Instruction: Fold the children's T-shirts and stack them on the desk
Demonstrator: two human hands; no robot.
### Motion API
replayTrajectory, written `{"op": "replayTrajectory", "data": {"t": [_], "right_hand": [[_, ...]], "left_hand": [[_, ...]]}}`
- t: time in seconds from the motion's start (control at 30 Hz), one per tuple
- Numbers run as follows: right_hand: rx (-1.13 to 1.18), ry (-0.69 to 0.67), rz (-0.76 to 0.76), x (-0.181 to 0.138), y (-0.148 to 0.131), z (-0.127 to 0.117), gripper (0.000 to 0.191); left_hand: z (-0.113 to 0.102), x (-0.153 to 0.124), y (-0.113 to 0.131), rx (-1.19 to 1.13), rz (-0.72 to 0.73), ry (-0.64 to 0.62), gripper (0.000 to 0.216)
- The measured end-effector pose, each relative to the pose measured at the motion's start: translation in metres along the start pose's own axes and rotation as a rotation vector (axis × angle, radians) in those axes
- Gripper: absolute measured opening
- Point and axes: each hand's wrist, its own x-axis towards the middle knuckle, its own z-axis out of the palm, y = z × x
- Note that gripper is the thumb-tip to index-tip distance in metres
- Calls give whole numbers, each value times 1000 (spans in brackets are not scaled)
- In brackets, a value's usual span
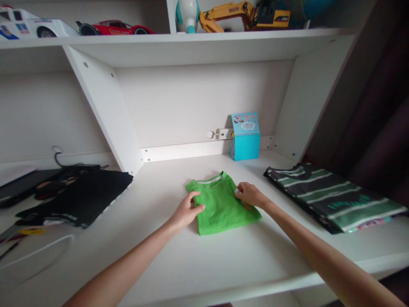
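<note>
A green T-shirt (217,204) lies folded into a compact shape on the white desk, its collar pointing away from me. My left hand (187,211) rests at the shirt's left edge, thumb and forefinger apart and touching the cloth. On the opposite side, my right hand (252,195) is closed, pinching the shirt's right edge. A small white bit shows at its fingertips; I cannot make out what it is. Part of a yellowish-brown print peeks out below the right hand.
Folded striped clothes (332,194) are stacked at the right. Dark folded clothing (86,196) lies at the left, near a white cable (47,245). A blue desk calendar (245,143) stands at the back beside a power socket (225,134). Toys, including a yellow excavator (236,13), sit on the shelf above.
</note>
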Motion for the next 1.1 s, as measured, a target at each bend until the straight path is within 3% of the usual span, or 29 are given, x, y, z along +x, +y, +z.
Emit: {"op": "replayTrajectory", "data": {"t": [0.17,0.3,0.43,0.6,0.7,0.8,0.97,1.1], "right_hand": [[124,13,-20,-10,5,-5,25],[221,26,-63,-20,9,-13,41],[196,193,-171,-32,23,-41,32],[42,413,-58,-47,80,-103,33],[-34,512,53,-51,131,-139,33],[-98,544,180,-51,179,-165,33],[-230,499,430,-52,245,-167,37],[-328,401,327,-43,273,-139,36]], "left_hand": [[-1,-7,11,-278,-136,-75,33],[7,-7,16,-260,-30,9,35],[30,6,29,-219,78,27,45],[85,37,80,-82,368,87,58],[134,55,120,-152,499,14,64],[187,67,151,-186,539,-45,69],[254,72,164,-187,479,-117,77],[269,76,147,-101,324,-197,76]]}}
